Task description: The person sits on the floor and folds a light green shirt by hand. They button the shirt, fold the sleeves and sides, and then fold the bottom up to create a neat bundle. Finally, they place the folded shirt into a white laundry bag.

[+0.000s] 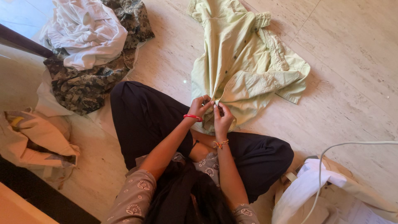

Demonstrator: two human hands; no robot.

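Observation:
A pale green shirt [240,62] lies spread on the marble floor [352,74] in front of me. My left hand [200,106], with a red bangle at the wrist, pinches the shirt's near edge. My right hand [223,117], with an orange thread bracelet, grips the same edge right beside it. Both hands meet at the shirt's front opening, fingertips nearly touching. I sit cross-legged in black trousers [145,116], and my knees frame the hands.
A heap of clothes lies at the upper left: a white garment [85,31] on a camouflage one [87,83]. Beige cloth [37,137] sits at the left. At the lower right are white fabric [306,182], a white cable [344,146] and a tan bag [365,195].

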